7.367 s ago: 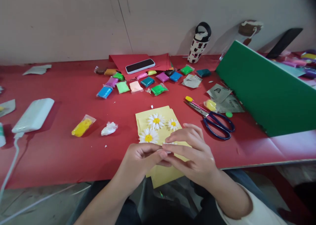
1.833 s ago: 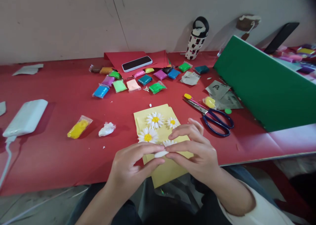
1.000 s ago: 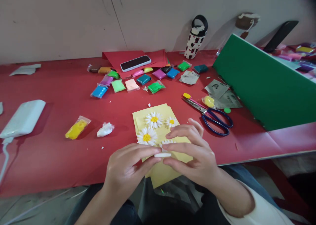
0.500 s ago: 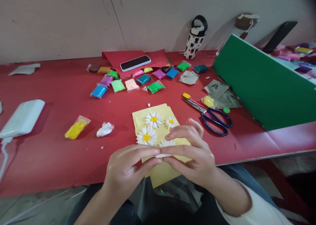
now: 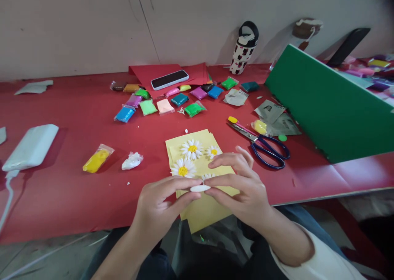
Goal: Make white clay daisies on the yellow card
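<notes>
A small white clay petal (image 5: 200,188), flat and pointed at its ends, is pinched between my two hands. My left hand (image 5: 166,198) closes thumb and forefinger on its left end. From the other side, my right hand (image 5: 243,190) grips the right end, its other fingers raised. Below and beyond them lie yellow paper sheets (image 5: 205,218). On these rest white daisies with yellow centres, among them one daisy (image 5: 192,149), a smaller daisy (image 5: 213,151) and a third daisy (image 5: 182,169). Another flower (image 5: 208,176) is partly hidden behind my fingers.
Dark-handled scissors (image 5: 261,142) lie right of the paper. A white clay lump (image 5: 132,161) and a yellow clay packet (image 5: 97,158) are at left, near a white power bank (image 5: 30,146). Behind are several coloured clay packets, a phone (image 5: 169,80) and a tumbler (image 5: 243,50). A green board (image 5: 326,108) leans right.
The petal has risen slightly and shifted a little left, and more of it shows between my fingers. My fingertips have drawn slightly apart along it.
</notes>
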`<action>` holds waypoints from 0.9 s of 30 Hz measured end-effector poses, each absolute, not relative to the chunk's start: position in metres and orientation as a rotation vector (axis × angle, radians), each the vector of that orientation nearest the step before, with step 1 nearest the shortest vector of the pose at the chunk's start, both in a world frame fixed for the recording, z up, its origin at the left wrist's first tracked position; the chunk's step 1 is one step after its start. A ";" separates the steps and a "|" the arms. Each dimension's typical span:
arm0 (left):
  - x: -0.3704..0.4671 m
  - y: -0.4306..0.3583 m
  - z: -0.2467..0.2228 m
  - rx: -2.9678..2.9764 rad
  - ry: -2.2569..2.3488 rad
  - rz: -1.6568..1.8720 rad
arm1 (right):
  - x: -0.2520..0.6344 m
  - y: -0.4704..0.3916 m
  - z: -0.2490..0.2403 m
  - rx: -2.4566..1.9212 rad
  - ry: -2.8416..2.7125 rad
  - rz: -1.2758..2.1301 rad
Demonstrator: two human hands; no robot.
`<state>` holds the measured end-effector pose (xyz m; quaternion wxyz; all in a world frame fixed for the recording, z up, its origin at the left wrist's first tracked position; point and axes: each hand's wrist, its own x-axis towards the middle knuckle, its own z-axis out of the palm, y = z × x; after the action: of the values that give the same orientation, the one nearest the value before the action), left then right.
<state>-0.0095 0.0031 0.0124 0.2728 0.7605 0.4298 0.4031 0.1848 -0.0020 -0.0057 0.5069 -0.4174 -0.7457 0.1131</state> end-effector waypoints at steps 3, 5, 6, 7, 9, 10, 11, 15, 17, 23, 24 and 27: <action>-0.011 0.003 0.012 2.091 1.158 1.066 | 0.185 -0.002 -0.006 -1.003 -1.782 0.265; -0.011 0.003 0.013 2.130 1.152 1.080 | 0.185 -0.002 -0.006 -1.007 -1.791 0.264; -0.011 0.003 0.013 2.151 1.150 1.095 | 0.185 -0.002 -0.006 -1.011 -1.797 0.264; -0.011 0.004 0.013 2.169 1.153 1.107 | 0.185 -0.002 -0.006 -1.014 -1.803 0.265; -0.011 0.004 0.014 2.194 1.156 1.111 | 0.184 -0.003 -0.006 -1.017 -1.802 0.268; -0.010 0.004 0.014 2.202 1.153 1.108 | 0.184 -0.003 -0.006 -1.015 -1.797 0.270; -0.010 0.004 0.015 2.208 1.149 1.104 | 0.184 -0.003 -0.006 -1.012 -1.794 0.274; -0.009 0.005 0.016 2.215 1.141 1.114 | 0.183 -0.003 -0.006 -1.010 -1.801 0.279; -0.009 0.005 0.016 2.220 1.135 1.116 | 0.184 -0.003 -0.007 -1.007 -1.808 0.280; -0.010 0.004 0.017 2.210 1.122 1.114 | 0.185 -0.002 -0.006 -1.004 -1.816 0.250; -0.010 0.004 0.017 2.205 1.129 1.102 | 0.185 -0.002 -0.005 -1.001 -1.818 0.244; -0.011 0.005 0.018 2.188 1.166 1.070 | 0.186 -0.001 -0.005 -0.998 -1.820 0.233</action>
<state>-0.0108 0.0045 0.0176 0.2189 0.7907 0.4212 0.3867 0.1860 -0.0014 -0.0050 0.5023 -0.4132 -0.7534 0.0965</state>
